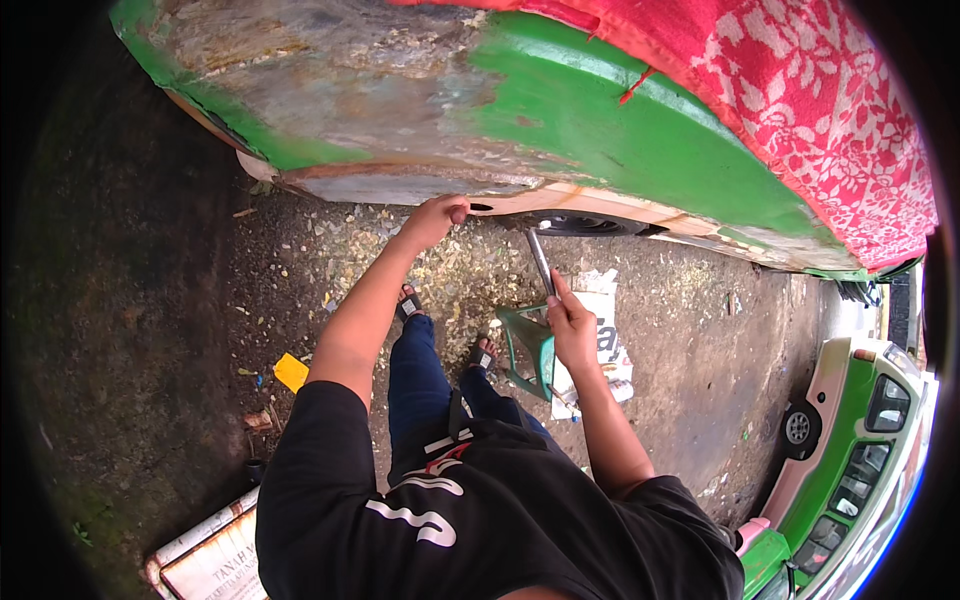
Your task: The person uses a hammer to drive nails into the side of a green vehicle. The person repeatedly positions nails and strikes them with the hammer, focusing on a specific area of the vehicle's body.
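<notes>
My left hand [439,222] is closed around a tool with a rounded brown end [457,215], close to the vehicle's lower edge; the rest of that tool is hidden. In my right hand [573,324] is a hammer [540,261] by its grey metal shaft, its head up near the dark wheel [589,223] under the body. Before me stands the green vehicle body [600,112], seen from above. Its left part is a bare, scraped, rusty metal panel [360,97]. Along the bottom runs a cream sill [585,196], with rust and flaking paint where it meets the panel.
A red floral cloth [817,112] drapes over the vehicle. Behind my right hand are a green plastic stool [529,349] and a white printed sheet [600,307]. Paint flakes [352,247] litter the ground. A yellow piece [291,372], a rusty signboard [217,555] and a green-and-white van [832,450] lie farther out.
</notes>
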Demonstrator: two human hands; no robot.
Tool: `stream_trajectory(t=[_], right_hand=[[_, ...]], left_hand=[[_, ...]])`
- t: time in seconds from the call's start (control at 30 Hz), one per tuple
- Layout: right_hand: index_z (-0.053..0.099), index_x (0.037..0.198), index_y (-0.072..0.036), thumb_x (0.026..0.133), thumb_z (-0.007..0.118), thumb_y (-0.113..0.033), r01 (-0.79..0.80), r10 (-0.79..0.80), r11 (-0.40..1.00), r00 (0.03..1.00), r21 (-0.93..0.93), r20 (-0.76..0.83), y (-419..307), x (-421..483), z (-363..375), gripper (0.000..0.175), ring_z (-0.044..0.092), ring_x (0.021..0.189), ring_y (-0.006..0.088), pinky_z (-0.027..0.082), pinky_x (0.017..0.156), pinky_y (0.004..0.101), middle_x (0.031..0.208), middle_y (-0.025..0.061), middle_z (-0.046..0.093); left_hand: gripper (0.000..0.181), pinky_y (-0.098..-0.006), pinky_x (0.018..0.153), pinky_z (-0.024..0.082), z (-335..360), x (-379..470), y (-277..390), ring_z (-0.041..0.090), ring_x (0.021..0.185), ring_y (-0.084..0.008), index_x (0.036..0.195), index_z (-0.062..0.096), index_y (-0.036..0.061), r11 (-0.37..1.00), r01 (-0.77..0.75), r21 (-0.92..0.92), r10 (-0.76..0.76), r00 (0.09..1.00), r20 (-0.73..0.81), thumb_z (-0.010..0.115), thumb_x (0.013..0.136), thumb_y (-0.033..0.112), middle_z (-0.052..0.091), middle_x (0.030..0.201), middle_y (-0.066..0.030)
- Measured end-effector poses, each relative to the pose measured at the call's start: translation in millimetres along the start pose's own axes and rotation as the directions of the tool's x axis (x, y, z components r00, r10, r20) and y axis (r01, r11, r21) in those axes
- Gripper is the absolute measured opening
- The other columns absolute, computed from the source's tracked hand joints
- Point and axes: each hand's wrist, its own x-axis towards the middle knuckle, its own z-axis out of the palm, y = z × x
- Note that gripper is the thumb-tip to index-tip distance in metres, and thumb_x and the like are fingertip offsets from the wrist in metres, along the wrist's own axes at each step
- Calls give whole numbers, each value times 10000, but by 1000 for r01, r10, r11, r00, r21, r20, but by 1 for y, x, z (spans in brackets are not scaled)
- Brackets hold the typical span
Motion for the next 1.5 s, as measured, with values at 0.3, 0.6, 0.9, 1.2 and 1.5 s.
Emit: stream_trajectory(t=[0.3,0.6,0.9,1.2,1.5], right_hand=[[529,1392,-85,971,545,-58,21,-21,1000,1000,-1,-2,6,5,-2,422,415,654,40,374,580,212,724,-51,479],[542,1382,-140,975,563,-117,84,-86,995,996,-52,-36,-36,33,6,409,458,687,80,455,660,257,778,110,630],[524,1396,-96,978,549,-74,117,-113,983,993,-139,43,-35,53,23,419,371,632,55,362,550,226,678,-49,452],[530,1390,-106,965,568,-98,47,-35,980,997,-195,69,-18,54,26,426,443,607,76,432,578,258,682,62,552],[487,1421,-77,989,527,-61,-20,23,981,1000,193,-15,4,26,21,433,400,664,30,372,590,196,785,-51,485]], left_hand=[[186,-414,834,479,6,12,14,617,956,-358,1032,584,88,995,-48,92,43,998,49,466,961,213,652,1048,-144],[245,-487,776,459,2,43,31,606,939,-438,1081,576,71,983,-36,178,19,995,94,478,980,272,646,981,-233],[337,-460,876,499,11,50,28,620,1040,-388,1256,592,136,969,-29,244,-22,979,204,510,929,141,659,1125,-195],[298,-470,825,484,19,36,6,632,961,-409,1241,594,149,931,178,319,-248,949,193,563,949,199,668,1020,-221],[325,-364,888,494,39,-40,-35,626,1066,-329,1069,610,101,997,-70,-18,67,989,-134,554,793,-61,601,1294,-108]])
